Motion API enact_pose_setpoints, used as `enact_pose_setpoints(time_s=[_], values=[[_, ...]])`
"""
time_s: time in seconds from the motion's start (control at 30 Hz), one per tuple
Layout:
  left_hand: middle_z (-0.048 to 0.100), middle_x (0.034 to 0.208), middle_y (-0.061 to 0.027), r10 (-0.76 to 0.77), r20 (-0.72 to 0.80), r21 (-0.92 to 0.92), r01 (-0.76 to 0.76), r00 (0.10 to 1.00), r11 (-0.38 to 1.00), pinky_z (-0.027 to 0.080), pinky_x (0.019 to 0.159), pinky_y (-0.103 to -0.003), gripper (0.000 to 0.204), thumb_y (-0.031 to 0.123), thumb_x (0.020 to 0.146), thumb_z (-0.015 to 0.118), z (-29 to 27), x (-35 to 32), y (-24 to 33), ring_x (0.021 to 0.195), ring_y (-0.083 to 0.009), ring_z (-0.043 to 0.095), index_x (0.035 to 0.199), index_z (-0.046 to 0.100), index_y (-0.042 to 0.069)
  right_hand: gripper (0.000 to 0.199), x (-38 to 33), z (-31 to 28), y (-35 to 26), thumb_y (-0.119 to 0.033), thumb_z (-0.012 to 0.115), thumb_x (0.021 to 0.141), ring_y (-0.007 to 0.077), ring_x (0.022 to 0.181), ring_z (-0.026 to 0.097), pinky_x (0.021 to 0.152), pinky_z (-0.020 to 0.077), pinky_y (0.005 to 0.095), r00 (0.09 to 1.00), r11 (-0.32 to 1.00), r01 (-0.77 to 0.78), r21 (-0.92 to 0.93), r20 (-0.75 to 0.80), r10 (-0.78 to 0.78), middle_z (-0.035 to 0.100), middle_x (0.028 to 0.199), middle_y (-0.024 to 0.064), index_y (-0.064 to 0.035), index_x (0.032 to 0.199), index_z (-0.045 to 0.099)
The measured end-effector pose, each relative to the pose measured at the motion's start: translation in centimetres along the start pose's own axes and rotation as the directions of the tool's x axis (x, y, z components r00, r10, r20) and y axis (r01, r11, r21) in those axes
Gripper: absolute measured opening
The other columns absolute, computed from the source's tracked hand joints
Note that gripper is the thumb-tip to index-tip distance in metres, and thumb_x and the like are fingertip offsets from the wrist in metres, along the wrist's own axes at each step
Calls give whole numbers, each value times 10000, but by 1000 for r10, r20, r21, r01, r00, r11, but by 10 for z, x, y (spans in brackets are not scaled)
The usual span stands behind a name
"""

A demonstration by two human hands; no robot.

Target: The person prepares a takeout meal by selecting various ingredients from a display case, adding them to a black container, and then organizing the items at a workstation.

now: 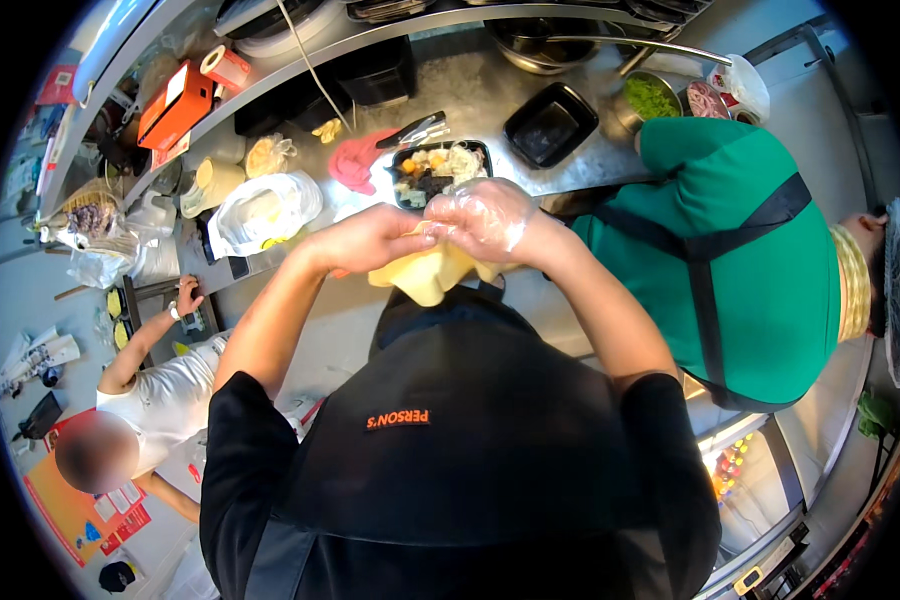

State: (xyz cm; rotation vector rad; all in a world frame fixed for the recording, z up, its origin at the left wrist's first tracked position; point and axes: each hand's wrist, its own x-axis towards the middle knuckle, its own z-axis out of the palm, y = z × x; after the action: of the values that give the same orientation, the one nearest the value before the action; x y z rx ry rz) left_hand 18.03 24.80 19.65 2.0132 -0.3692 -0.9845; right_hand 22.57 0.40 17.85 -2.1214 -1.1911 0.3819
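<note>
Cloth: yellow, hanging at the near side of the bench.
Left hand: bare, fingers closed on the cloth's upper edge.
Right hand: in a clear plastic glove, fingers curled close against the left's; cannot tell whether they grip the cloth too.
Food tray: black, filled, on the bench just beyond the hands.
Red rag: left of the food tray.
Second tray: black, farther right.

The head view looks from the left unit of a side-by-side fisheye pair, worn above the torso and facing steeply downward. Hands appear above centre at close range; the counter lies farther forward.
</note>
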Motion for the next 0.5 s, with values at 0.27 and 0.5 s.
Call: enact_pose_setpoints(time_s=[0.27,0.5], values=[[752,1072,-10,115,-76,-635,-137,990,760,533,909,-278,311,286,1105,589,-4,16,-54,959,-75,660,1190,724,18,70,2,29,9,-123,743,934,284,776,731,694,575,366,837,968,216,130,-535,-115,743,883,105,-77,987,743],[765,1145,-91,-26,-281,-882,-248,959,402,594,911,-336,365,323,1124,524,-41,-1,-109,1003,-179,748,1231,675,8,99,-20,15,25,-92,674,1017,111,759,640,716,545,298,381,871,-188,453,-784,490,723,836,19,-10,982,719]])
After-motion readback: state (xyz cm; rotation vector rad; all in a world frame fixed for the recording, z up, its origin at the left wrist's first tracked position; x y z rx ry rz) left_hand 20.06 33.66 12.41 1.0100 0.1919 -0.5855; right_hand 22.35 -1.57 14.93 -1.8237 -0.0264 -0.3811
